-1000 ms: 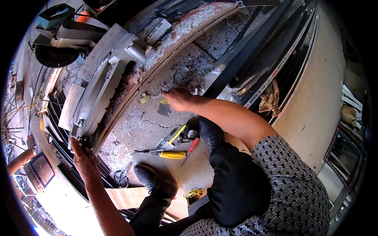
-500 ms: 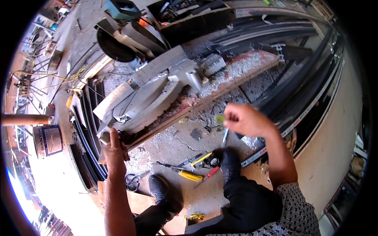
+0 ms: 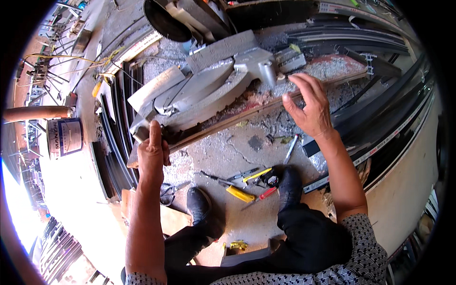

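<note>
My left hand (image 3: 153,151) is at the left end of a silver miter saw base (image 3: 209,97), index finger stretched along the metal. Its other fingers are curled, and whatever lies inside them is hidden. My right hand (image 3: 309,105) is open, fingers spread and nothing in them, above the front edge of the long board (image 3: 339,78) under the saw. Beyond its fingertips are a grey metal fence block (image 3: 289,60) and a small yellow-green scrap (image 3: 295,48). The dark round saw blade (image 3: 167,21) is raised behind the base.
Between my feet and the board lie a yellow cutter (image 3: 241,194), a red-handled screwdriver (image 3: 267,193), a tape measure (image 3: 271,179), scissors (image 3: 167,194) and a white marker (image 3: 291,148). Dark metal profiles (image 3: 380,123) run along the right. A white bucket (image 3: 65,137) stands left.
My right hand has moved up and forward to the board and its fingers have spread. The yellow-green scrap beside its fingers before now shows by the fence block. My left hand stays at the base.
</note>
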The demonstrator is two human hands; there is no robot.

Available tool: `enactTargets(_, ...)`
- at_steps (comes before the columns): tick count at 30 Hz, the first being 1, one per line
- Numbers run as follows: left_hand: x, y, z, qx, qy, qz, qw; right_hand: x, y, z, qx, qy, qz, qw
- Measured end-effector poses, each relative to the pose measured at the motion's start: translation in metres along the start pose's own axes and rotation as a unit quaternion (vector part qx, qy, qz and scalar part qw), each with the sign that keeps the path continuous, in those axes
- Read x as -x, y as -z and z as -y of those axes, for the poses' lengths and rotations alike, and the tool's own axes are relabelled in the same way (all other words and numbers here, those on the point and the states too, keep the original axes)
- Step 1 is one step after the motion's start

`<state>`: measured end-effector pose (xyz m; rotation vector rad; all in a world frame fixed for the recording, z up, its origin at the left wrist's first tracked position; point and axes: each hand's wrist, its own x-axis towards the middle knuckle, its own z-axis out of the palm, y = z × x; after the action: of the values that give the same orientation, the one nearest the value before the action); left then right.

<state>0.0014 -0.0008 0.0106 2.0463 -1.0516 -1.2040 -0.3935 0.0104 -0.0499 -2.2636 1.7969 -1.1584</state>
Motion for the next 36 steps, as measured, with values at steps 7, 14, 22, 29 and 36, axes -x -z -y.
enactTargets(7, 0.001, -0.002, -0.004, 0.032, 0.007, 0.008, 0.999, 0.015, -0.028, -0.027, 0.107, 0.101, 0.051, 0.988)
enactTargets(14, -0.003, 0.002, 0.01, 0.022, -0.066, 0.044, 0.997, 0.016, -0.036, -0.033, 0.116, 0.116, 0.027, 0.986)
enactTargets(22, -0.001, -0.003, 0.009, -0.031, -0.086, 0.0, 0.996, 0.018, -0.038, -0.036, 0.115, 0.111, 0.018, 0.987)
enactTargets(29, -0.008, -0.001, 0.013, -0.04, -0.108, -0.014, 0.993, 0.017, -0.042, -0.038, 0.103, 0.112, -0.001, 0.988)
enactTargets(36, -0.006, -0.007, 0.002, 0.013, -0.087, -0.039, 0.995, 0.01, -0.042, -0.045, 0.105, 0.141, -0.033, 0.984)
